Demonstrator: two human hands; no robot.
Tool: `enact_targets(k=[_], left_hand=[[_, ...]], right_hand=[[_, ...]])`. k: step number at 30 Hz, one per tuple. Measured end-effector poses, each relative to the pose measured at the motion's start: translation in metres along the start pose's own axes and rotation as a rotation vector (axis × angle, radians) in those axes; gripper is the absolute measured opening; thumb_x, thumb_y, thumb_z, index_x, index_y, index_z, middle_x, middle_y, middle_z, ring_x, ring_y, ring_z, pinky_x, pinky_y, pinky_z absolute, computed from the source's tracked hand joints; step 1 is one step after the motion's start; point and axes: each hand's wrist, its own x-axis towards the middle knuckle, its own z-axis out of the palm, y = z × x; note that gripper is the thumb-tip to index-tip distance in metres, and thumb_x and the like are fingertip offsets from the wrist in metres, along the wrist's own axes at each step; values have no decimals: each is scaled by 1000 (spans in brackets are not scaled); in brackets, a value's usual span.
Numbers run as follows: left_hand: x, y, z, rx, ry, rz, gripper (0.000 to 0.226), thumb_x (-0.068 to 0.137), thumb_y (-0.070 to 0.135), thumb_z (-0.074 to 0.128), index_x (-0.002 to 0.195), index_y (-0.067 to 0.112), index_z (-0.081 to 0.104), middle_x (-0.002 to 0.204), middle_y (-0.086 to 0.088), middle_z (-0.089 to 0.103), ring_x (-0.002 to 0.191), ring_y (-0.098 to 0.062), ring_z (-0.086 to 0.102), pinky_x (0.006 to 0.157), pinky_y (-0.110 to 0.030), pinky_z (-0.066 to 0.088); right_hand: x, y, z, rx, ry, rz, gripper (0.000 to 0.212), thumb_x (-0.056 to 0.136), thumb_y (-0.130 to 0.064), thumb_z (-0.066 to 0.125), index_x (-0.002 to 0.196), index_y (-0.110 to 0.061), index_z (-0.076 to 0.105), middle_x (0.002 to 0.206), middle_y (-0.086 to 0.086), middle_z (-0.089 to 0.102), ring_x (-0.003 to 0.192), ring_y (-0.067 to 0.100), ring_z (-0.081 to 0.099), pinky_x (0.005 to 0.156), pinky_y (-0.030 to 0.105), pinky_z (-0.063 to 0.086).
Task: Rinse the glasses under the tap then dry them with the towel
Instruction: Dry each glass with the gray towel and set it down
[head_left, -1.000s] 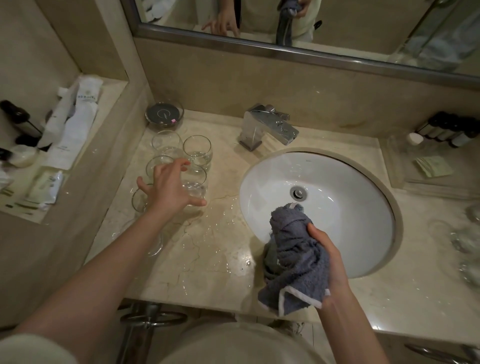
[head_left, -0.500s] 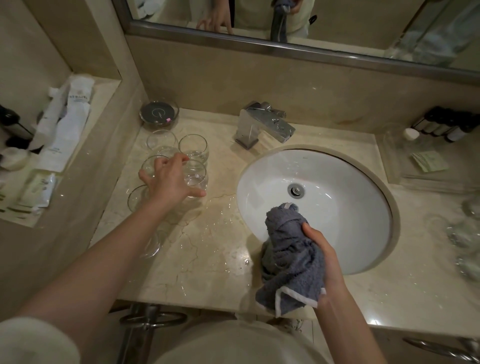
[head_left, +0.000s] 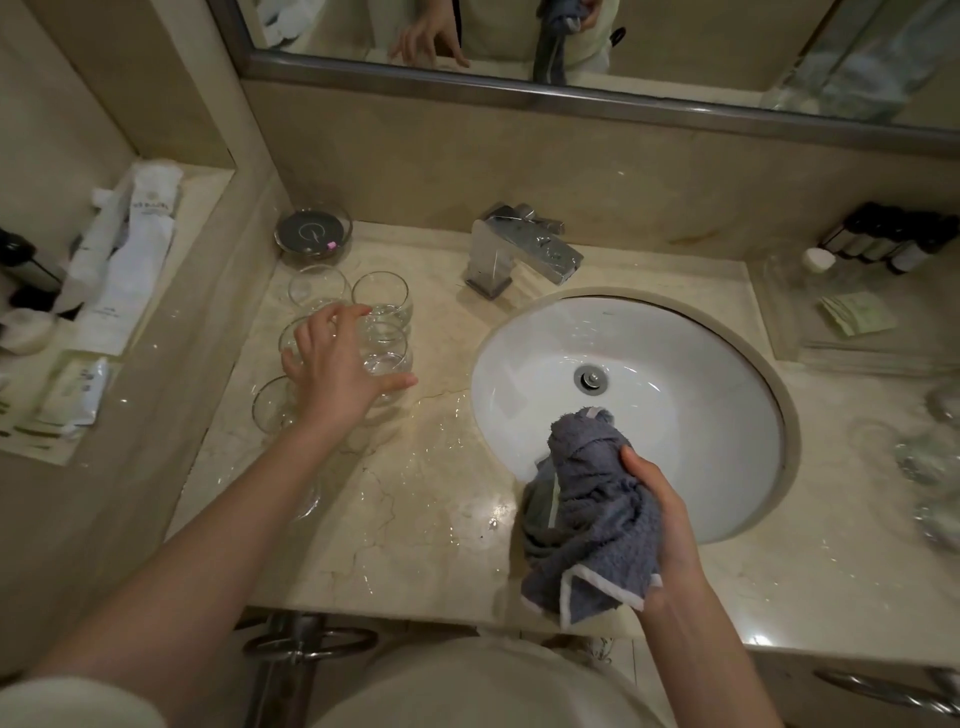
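Your right hand sits nearest, at about five o'clock from the basin, fingers curled tight round the bunched grey towel, whose white-edged corner hangs over the wet counter; your left hand is out at ten o'clock, fingers spread and loosely arched over the glasses, which stand clustered on the counter left of the basin; whether the fingertips touch a rim, you cannot tell. Beyond the glasses, at eleven o'clock, lies a dark round dish; the tap stands at twelve, spout over the basin. On the left shelf a white sachet carries printed lettering too blurred to read; dark bottles line up at two o'clock; the mirror is farthest.
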Motion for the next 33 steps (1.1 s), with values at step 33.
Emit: enact_targets(k=[33], left_hand=[[-138,367,215,-411,-731,481,55,87,44,68,130,13,52,134,-4,53,132,-21,40,100,-29,33]], right_hand=[[-114,-183,-216,318,353,-416,41,91,-34,53,69,-13,79,71,8,69,57,18,66,56,26,55]])
